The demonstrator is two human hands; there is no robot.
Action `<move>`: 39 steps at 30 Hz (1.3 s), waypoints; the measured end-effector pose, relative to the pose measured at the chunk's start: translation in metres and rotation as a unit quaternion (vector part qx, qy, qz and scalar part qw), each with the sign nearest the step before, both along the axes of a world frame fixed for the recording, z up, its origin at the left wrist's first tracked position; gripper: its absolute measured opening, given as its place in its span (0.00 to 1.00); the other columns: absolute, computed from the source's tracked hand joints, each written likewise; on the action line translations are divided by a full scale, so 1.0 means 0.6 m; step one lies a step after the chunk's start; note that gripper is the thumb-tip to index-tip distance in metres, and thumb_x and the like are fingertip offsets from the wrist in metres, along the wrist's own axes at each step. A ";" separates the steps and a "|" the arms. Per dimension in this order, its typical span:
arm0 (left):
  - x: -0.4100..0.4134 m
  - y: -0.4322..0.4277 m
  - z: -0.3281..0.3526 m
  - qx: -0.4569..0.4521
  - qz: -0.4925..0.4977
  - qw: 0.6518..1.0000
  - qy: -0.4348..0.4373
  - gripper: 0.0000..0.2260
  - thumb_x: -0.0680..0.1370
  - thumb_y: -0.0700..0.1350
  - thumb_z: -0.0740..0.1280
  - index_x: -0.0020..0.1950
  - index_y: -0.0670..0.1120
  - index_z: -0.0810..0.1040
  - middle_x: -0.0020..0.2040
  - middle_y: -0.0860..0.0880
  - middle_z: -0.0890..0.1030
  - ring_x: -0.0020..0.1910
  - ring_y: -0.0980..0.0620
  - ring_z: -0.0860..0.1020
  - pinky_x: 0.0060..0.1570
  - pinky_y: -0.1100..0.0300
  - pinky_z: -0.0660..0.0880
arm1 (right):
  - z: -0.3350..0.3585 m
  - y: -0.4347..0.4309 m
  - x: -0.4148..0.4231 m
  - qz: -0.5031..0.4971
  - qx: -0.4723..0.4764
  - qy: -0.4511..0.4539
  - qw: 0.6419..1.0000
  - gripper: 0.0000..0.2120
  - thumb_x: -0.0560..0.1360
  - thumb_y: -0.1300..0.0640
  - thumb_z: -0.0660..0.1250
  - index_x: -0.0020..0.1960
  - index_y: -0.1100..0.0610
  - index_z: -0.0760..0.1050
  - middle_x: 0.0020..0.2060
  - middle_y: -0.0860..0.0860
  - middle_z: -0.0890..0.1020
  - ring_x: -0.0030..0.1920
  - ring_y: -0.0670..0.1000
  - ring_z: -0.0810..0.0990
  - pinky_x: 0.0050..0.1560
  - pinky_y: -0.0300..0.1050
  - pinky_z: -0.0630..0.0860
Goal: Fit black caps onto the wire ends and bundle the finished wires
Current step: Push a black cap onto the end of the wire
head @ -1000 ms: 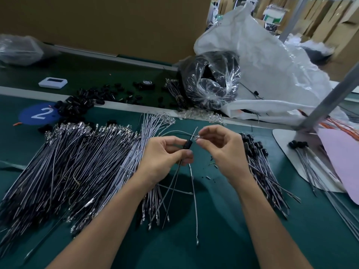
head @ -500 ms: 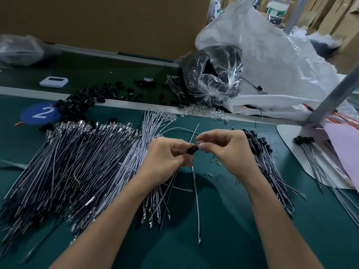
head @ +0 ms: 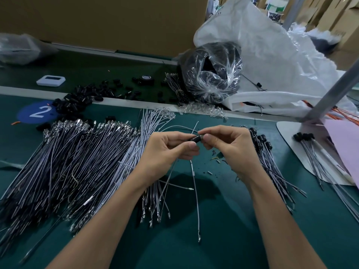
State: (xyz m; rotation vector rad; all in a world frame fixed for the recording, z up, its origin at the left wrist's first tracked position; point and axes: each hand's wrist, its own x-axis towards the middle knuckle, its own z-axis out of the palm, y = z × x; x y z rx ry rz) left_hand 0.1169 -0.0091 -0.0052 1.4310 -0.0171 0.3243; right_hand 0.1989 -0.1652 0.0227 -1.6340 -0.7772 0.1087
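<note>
On the dark green worktop (head: 223, 220), between the large heap of uncapped grey wires (head: 77, 162) at left and the smaller pile of capped wires (head: 272, 162) at right, the left hand (head: 165, 150) and right hand (head: 229, 146) pinch with curled fingers one small black cylindrical cap (head: 196, 138), apparently pressing it onto a thin grey wire (head: 195, 183).

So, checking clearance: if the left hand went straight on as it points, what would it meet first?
The right hand, probably: the left hand points at it across the black cap pinched between them.
</note>
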 end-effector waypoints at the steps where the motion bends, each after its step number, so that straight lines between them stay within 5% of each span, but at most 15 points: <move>1: 0.000 0.000 0.000 0.002 -0.001 1.000 0.000 0.09 0.69 0.42 0.71 0.49 0.45 0.83 0.40 0.45 0.86 0.40 0.47 0.85 0.39 0.60 0.81 | 0.000 0.000 -0.001 0.001 0.000 -0.003 1.000 0.10 0.72 0.71 0.70 0.47 0.58 0.83 0.31 0.46 0.84 0.33 0.44 0.79 0.39 0.34 0.76; 8: -0.002 0.002 -0.004 0.021 -0.022 1.000 0.006 0.10 0.68 0.41 0.71 0.48 0.43 0.82 0.38 0.44 0.85 0.38 0.46 0.85 0.38 0.59 0.81 | -0.006 -0.002 0.000 0.031 -0.004 0.015 0.999 0.14 0.71 0.74 0.69 0.43 0.56 0.83 0.31 0.53 0.81 0.33 0.47 0.77 0.37 0.35 0.74; 14: -0.004 0.002 -0.004 0.025 -0.028 0.999 0.015 0.06 0.72 0.34 0.70 0.47 0.41 0.82 0.39 0.40 0.85 0.37 0.46 0.85 0.37 0.59 0.82 | -0.014 -0.005 -0.001 0.054 0.002 0.047 0.997 0.14 0.69 0.75 0.70 0.41 0.56 0.83 0.30 0.48 0.83 0.32 0.43 0.77 0.38 0.33 0.74; 19: -0.007 0.001 0.003 0.022 -0.033 0.999 0.003 0.09 0.69 0.41 0.70 0.48 0.41 0.82 0.39 0.40 0.85 0.37 0.46 0.85 0.37 0.59 0.81 | -0.019 -0.005 -0.002 0.067 0.027 0.065 0.995 0.16 0.69 0.74 0.70 0.40 0.53 0.85 0.33 0.50 0.84 0.32 0.45 0.78 0.38 0.35 0.75; 24: -0.008 -0.011 0.015 -0.049 -0.071 0.996 -0.015 0.14 0.71 0.41 0.70 0.56 0.43 0.79 0.40 0.42 0.86 0.38 0.46 0.85 0.38 0.59 0.81 | -0.013 0.002 -0.012 0.103 0.123 0.129 0.979 0.04 0.67 0.57 0.75 0.42 0.52 0.85 0.37 0.49 0.83 0.36 0.46 0.77 0.41 0.38 0.75; 28: -0.012 -0.004 0.018 -0.028 -0.099 0.995 0.002 0.18 0.74 0.48 0.71 0.62 0.45 0.76 0.40 0.40 0.85 0.37 0.44 0.85 0.40 0.55 0.81 | 0.001 -0.016 -0.010 0.147 0.224 0.214 0.939 0.07 0.76 0.55 0.65 0.43 0.55 0.82 0.47 0.51 0.84 0.41 0.48 0.81 0.47 0.39 0.78; 32: -0.012 0.006 0.013 -0.009 -0.006 1.000 0.017 0.16 0.76 0.55 0.67 0.53 0.44 0.82 0.37 0.41 0.84 0.34 0.45 0.83 0.40 0.55 0.80 | 0.035 -0.083 0.017 0.149 0.361 0.253 0.885 0.07 0.74 0.51 0.69 0.45 0.55 0.80 0.34 0.48 0.81 0.34 0.44 0.78 0.39 0.35 0.75; 34: -0.010 0.005 0.013 -0.012 0.010 1.000 0.022 0.16 0.75 0.54 0.67 0.52 0.42 0.82 0.37 0.40 0.84 0.33 0.45 0.82 0.39 0.55 0.80 | 0.056 -0.127 0.044 0.058 0.301 0.211 0.928 0.11 0.72 0.46 0.71 0.44 0.54 0.82 0.31 0.46 0.79 0.31 0.43 0.75 0.36 0.35 0.74; 36: -0.008 0.002 0.012 -0.011 0.023 0.999 0.024 0.16 0.74 0.53 0.69 0.53 0.42 0.81 0.36 0.40 0.84 0.33 0.45 0.82 0.37 0.57 0.80 | 0.073 -0.161 0.068 -0.078 0.141 0.119 0.980 0.17 0.68 0.42 0.74 0.45 0.56 0.84 0.32 0.47 0.80 0.32 0.44 0.76 0.36 0.35 0.76; 39: -0.006 -0.005 0.015 0.046 0.077 0.995 0.033 0.12 0.76 0.47 0.71 0.57 0.45 0.79 0.36 0.45 0.85 0.34 0.48 0.83 0.38 0.58 0.80 | 0.076 -0.177 0.092 -0.240 -0.170 -0.050 0.954 0.26 0.65 0.38 0.70 0.51 0.58 0.83 0.34 0.44 0.83 0.34 0.45 0.80 0.36 0.38 0.77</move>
